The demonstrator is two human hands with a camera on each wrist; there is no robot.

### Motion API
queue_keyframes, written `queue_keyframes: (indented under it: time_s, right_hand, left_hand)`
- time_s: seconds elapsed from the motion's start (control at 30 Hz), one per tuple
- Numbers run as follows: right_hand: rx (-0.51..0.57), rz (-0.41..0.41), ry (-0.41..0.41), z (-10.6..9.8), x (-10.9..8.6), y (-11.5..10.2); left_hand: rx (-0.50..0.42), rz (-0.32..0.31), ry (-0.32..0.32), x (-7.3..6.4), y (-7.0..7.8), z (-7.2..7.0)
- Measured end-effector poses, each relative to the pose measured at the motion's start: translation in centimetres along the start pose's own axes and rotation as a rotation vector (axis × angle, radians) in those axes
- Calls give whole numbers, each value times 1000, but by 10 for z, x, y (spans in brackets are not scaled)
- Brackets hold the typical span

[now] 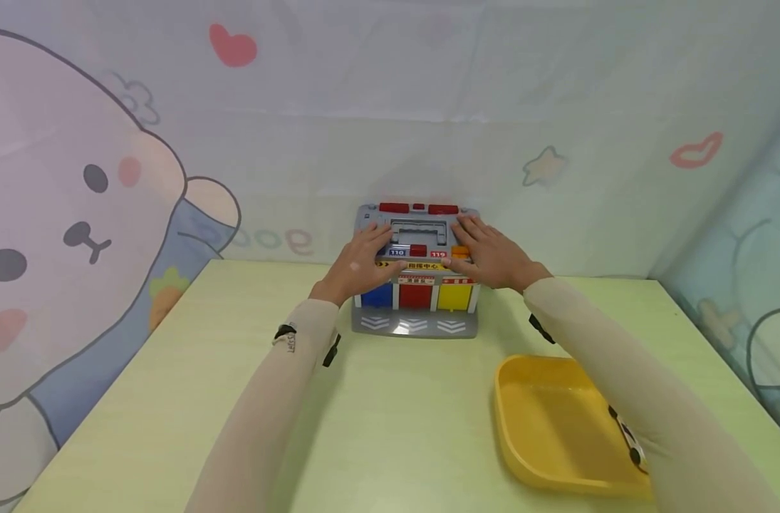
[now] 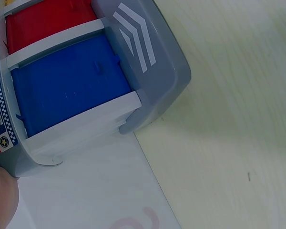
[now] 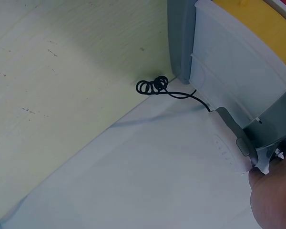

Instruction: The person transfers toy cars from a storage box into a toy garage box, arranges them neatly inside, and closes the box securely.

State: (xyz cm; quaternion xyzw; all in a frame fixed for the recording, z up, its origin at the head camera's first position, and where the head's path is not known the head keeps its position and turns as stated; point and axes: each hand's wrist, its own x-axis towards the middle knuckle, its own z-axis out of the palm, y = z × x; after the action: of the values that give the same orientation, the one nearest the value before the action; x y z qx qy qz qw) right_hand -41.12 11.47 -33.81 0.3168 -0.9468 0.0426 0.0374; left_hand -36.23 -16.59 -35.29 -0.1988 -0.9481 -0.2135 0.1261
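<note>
A toy garage (image 1: 418, 208) stands at the back of the table against the wall cloth, with a grey roof, a recessed handle and blue, red and yellow doors in front. My left hand (image 1: 357, 262) lies on the left side of its roof, fingers extended, thumb along the front edge. On the roof's right side rests my right hand (image 1: 492, 255), its fingers likewise straight, thumb near the yellow sign strip. In the left wrist view the blue door (image 2: 69, 83) is down. A coiled black cord (image 3: 155, 86) trails beside the garage in the right wrist view.
A yellow bin (image 1: 511, 442) sits at the front right of the table (image 1: 390, 420), partly under my right forearm. Inside it, a small white and black toy car (image 1: 630, 442) shows at the sleeve's edge. Printed cloth (image 1: 390, 142) hangs close behind the garage.
</note>
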Motion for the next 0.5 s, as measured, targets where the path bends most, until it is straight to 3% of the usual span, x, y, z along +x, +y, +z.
queue_keyframes:
  time_s: [0.5]
  right_hand:
    - [-4,19,14,3,-1,2]
  left_hand:
    - [42,-2,-16,2,3,2]
